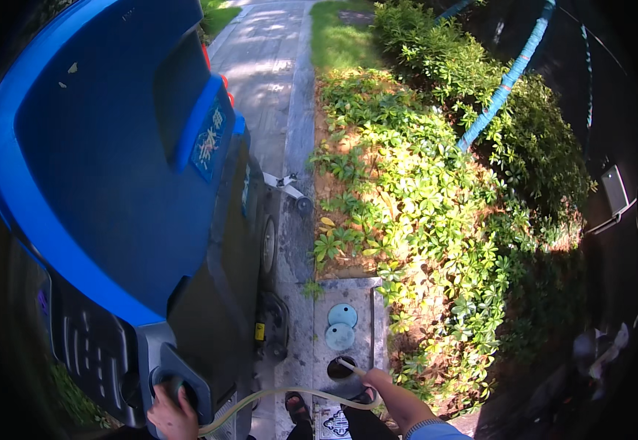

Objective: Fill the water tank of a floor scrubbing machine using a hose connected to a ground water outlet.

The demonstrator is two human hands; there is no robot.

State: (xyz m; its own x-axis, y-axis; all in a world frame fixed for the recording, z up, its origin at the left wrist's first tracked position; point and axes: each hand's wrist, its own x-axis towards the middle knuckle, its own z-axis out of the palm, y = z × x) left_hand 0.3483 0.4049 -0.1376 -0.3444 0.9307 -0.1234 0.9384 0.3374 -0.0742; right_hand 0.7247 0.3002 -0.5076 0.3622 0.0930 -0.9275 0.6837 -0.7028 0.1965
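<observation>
At the bottom right, my right hand (pixel 375 379) grips a pale hose (pixel 291 390) near its end. The hose tip points into a round dark hole (pixel 340 372) in the stone slab; whether it reaches inside is unclear. From there the hose loops past my feet to the lower left. My left hand (pixel 174 411) is at a round dark recess in the rear corner of a blue and black cleaning machine (pixel 115 137), its fingers partly hidden. Two overlapping round teal covers (pixel 341 334) lie on the slab (pixel 364 291) beyond the hole.
The machine's wheel (pixel 269 245) and a small caster (pixel 303 205) rest by the path edge. Low leafy plants (pixel 434 181) border the slab on the right, with a blue-wrapped trunk (pixel 500 93) rising among bushes. A paved path (pixel 258 66) runs ahead. My sandalled feet stand beside the hole.
</observation>
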